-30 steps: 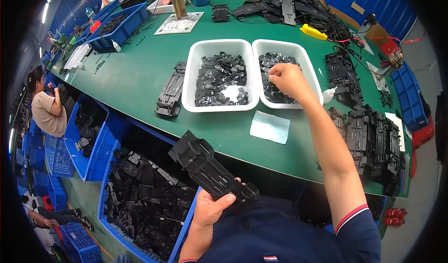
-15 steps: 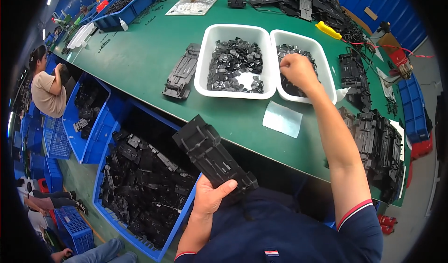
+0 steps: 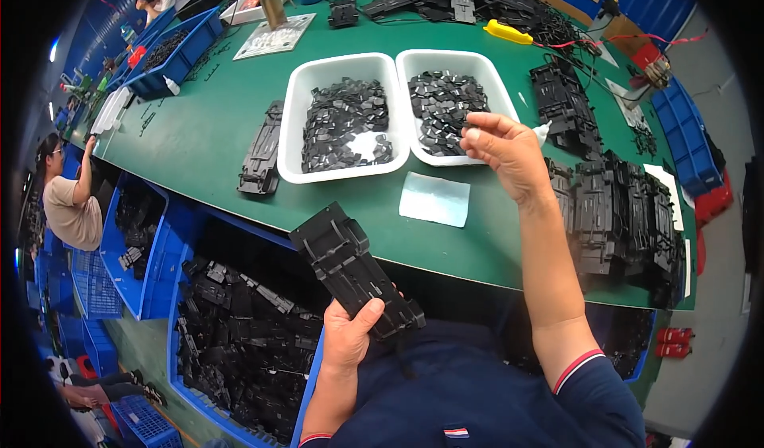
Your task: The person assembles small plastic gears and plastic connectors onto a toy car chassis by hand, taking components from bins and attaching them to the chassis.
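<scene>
My left hand (image 3: 348, 338) grips a long black plastic chassis-like part (image 3: 350, 261) by its near end, tilted in front of the table edge. Over the near right corner of the right white tray (image 3: 500, 90) is my right hand (image 3: 505, 149), thumb and fingertips pinched on a small black plastic piece, partly hidden by the fingers. Small black pieces (image 3: 442, 102) lie heaped in that tray. The left white tray (image 3: 296, 122) beside it holds more of them, with part of its bottom showing.
A pale sheet (image 3: 434, 199) lies before the trays. Similar black parts stand in a row (image 3: 605, 213) at right; another (image 3: 261, 149) lies left of the trays. A blue bin (image 3: 177, 360) full of black parts is below the table edge. A person (image 3: 70, 201) sits at far left.
My right hand has lifted out of the right tray and drawn back toward me, fingers pinched. My left hand keeps the black part in nearly the same place. The view has shifted right.
</scene>
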Action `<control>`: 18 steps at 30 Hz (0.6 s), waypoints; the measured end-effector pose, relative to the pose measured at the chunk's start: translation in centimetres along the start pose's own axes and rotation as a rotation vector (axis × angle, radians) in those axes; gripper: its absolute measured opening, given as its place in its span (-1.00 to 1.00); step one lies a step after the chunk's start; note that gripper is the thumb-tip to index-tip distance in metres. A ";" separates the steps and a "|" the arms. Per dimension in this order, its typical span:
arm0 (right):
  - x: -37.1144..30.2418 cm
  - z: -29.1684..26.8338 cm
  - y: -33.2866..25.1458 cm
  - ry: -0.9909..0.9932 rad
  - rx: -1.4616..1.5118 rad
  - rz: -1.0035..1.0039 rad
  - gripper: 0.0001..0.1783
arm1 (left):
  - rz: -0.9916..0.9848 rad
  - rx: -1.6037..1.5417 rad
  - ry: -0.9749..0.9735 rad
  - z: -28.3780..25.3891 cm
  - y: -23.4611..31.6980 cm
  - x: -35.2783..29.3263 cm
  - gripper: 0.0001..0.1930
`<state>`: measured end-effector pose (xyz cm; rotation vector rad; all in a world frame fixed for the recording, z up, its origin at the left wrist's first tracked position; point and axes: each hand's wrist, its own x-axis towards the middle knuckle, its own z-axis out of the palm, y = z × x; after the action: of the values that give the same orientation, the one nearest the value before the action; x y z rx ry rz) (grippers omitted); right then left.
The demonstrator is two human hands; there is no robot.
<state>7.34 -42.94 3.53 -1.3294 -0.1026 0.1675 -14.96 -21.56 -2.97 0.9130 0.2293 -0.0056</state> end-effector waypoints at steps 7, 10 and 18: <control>-2.8 -0.3 0.6 0.034 0.043 0.011 -0.77 | -0.001 0.036 0.004 0.7 -0.5 -0.2 -0.71; -3.7 -0.4 1.1 0.053 0.015 0.021 -0.79 | -0.004 0.040 0.011 0.8 -0.6 0.0 -0.71; -5.4 -0.3 2.2 0.093 -0.156 -0.057 -0.82 | -0.007 0.030 0.027 1.8 -0.9 2.1 -0.69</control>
<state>1.93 -43.66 1.45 -1.4860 -0.0760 0.0494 -12.62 -23.37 -3.05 0.9430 0.2578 -0.0034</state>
